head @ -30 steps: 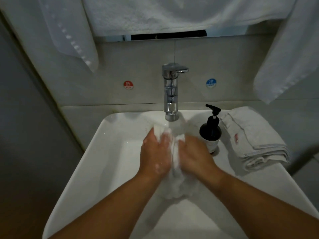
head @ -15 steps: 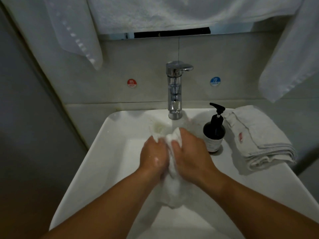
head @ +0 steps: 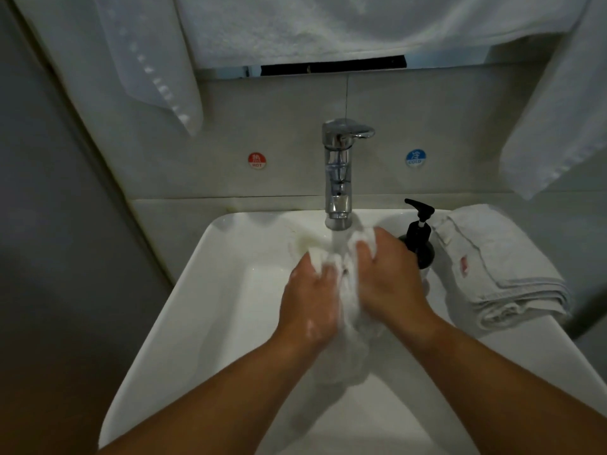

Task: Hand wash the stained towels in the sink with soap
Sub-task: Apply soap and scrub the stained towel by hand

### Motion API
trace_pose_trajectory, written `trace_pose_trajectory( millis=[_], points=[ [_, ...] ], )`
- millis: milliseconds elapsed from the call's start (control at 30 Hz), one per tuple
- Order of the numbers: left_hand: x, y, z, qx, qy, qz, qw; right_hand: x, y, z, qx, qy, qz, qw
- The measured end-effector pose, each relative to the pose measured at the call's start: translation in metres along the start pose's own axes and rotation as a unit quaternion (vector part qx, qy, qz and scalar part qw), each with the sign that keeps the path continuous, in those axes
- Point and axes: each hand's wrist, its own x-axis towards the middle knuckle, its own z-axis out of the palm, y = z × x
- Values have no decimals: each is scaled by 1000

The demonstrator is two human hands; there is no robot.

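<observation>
Right hand (head: 391, 284) slid toward the faucet (head: 338, 172); it and left hand (head: 308, 300) pinch the towel (head: 353, 356), fingers curled, so my scrubbing meets the stream.

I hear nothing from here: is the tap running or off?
Running. A pale stream of water falls from the tap onto the towel, which the left hand and right hand grip over the sink.

Sink (head: 184, 310) white. Tap (head: 338, 172) shiny chrome. Soap bottle (head: 418, 241) black. Folded towel (head: 499, 267) off-white, red stain (head: 463, 266). Wall stickers: red (head: 257, 160), blue (head: 415, 158).
</observation>
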Motion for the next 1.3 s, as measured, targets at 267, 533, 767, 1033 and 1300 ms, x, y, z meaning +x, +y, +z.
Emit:
trace_pose_trajectory(
  millis=[267, 533, 767, 1033, 1300],
  points=[
    [21, -12, -3, -43, 45, -86, 994, -24, -3, 6, 0, -59, -67, 996],
    [15, -2, 0, -54, 54, -47, 996, -15, 13, 6, -122, -140, 0, 983],
    [-3, -12, 5, 126, -34, 23, 991, 0, 9, 9, -25, -52, 13, 998],
    [12, -14, -1, 23, -1, -97, 995, -21, 3, 8, -15, -87, -70, 994],
    [12, -6, -2, 13, 83, 5, 996, -11, 11, 6, -122, -141, 5, 982]
  ],
)
